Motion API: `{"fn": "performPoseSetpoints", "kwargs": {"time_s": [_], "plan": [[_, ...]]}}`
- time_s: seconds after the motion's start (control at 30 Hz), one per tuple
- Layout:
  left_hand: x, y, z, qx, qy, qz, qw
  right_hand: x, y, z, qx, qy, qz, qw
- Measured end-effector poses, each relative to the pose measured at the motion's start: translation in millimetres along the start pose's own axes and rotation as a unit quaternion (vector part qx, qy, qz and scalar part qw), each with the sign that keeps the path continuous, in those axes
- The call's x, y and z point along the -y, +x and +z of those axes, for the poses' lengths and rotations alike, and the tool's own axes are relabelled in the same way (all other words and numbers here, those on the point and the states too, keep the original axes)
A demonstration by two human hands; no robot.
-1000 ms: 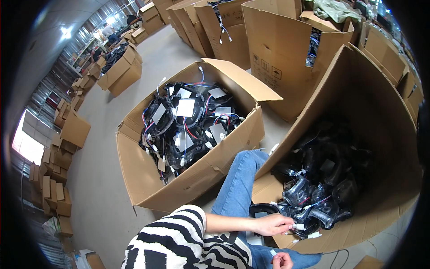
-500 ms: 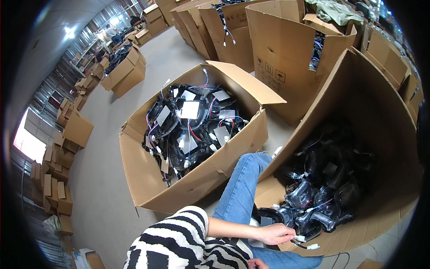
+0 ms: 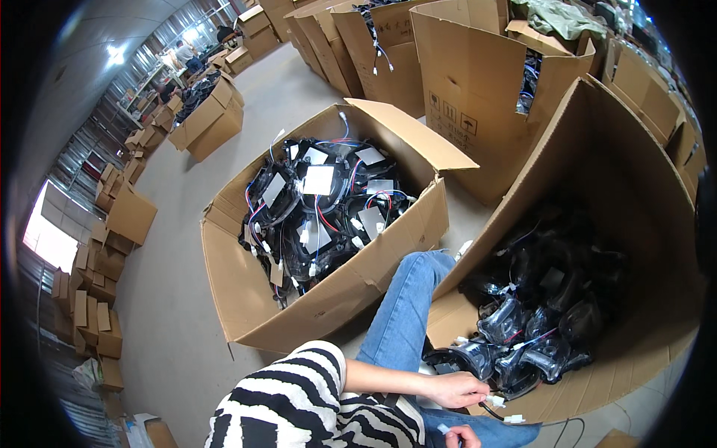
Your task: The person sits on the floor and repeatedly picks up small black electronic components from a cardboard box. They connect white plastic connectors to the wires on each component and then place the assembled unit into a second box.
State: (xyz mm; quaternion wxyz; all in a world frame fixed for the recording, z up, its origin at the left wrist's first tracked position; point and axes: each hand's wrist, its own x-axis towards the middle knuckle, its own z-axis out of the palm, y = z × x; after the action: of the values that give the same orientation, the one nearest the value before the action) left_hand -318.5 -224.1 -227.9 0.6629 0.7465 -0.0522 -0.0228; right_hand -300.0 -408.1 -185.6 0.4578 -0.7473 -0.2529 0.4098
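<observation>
Left hand [image 3: 459, 389] pinched on black cable [image 3: 490, 411] at big carton's [image 3: 635, 358] near edge; cable and white plug [image 3: 514, 420] trail along that edge. Right hand [image 3: 464, 437] apart, farther from carton; pale piece [image 3: 443, 428] at fingertips, grip unclear.

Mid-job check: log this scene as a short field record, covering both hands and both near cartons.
Left hand: fingers pinched at a white plug connector
Right hand: at lower edge; small pale piece at its fingertips, kind unclear
Right carton: open; holds black-and-clear lamp-like housings
Middle carton: open; holds black units with grey panels and red and blue wires
</observation>
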Motion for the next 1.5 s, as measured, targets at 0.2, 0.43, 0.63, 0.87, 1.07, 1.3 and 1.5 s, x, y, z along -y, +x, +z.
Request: {"fn": "performPoseSetpoints", "kwargs": {"time_s": [0.2,0.43,0.63,0.87,1.07,1.3,1.5], "plan": [[-9,6,-12,0.066,-0.169,-0.037,0.983,-23,2,-20,-0.045,0.002,-0.023,0.999],[-20,7,-32,0.206,-0.224,-0.09,0.948,0,-4,-38,-0.111,0.125,-0.044,0.985],[-22,6,-20,0.229,-0.169,-0.019,0.958,16,-9,-36,-0.128,0.217,-0.039,0.967],[-22,4,-22,0.303,-0.192,-0.029,0.933,31,-10,-41,-0.109,0.099,-0.064,0.987],[-19,4,-24,0.321,-0.205,-0.046,0.924,35,-11,-46,-0.1,0.068,-0.05,0.991],[-18,6,-18,0.359,-0.166,-0.002,0.918,32,-10,-34,-0.083,0.032,-0.027,0.996],[-13,-4,-20,0.321,-0.177,-0.048,0.929,30,-13,-40,-0.075,0.057,-0.042,0.995]]}}
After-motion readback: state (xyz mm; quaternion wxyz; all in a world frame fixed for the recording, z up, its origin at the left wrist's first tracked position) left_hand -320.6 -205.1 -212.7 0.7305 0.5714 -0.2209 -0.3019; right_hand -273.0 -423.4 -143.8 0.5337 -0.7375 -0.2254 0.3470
